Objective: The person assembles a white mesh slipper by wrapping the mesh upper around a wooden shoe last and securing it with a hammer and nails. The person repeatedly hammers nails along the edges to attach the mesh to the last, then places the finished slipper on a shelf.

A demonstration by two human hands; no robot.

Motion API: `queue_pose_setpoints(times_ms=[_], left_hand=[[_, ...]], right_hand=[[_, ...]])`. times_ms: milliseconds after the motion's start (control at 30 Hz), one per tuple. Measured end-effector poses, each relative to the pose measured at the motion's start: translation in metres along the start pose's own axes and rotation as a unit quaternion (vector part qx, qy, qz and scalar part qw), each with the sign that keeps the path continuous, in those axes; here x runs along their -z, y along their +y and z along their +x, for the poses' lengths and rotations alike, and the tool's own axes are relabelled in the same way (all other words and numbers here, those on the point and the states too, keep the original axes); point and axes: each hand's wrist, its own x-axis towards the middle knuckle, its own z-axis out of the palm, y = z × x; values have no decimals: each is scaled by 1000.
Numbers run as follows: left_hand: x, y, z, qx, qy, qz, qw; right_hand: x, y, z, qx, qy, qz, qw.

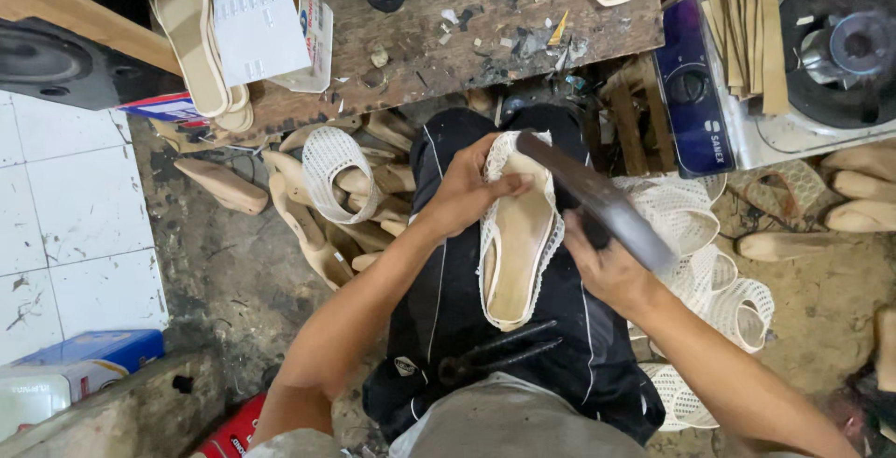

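Beige shoe sole with white mesh upper laid sole-up on lap, toe end clasped by left hand (fingers curled over mesh edge). Dark flat metal tool grasped in right hand, grip clenched, blade tip touching toe. Black pliers rested below heel. Worn wooden desk ahead.

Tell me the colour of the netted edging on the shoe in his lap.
White mesh edging, head view.

Scarred wooden workbench up top, tan insoles stacked at left end, wooden shoe lasts heaped below, white mesh uppers piled right, fan in corner.
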Motion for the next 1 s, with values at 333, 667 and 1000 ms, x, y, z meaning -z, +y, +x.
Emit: queue_pose_setpoints(times_ms=[333,667,1000], left_hand=[[4,11,-10,-4,-22,51,998],[21,1,-3,89,-116,-183,972],[33,9,-6,102,-107,-192,970]], right_hand=[[14,-23,13,-118,-108,-76,984],[15,-4,-3,135,-58,-74,986],[6,-15,-5,125,-149,-74,978]])
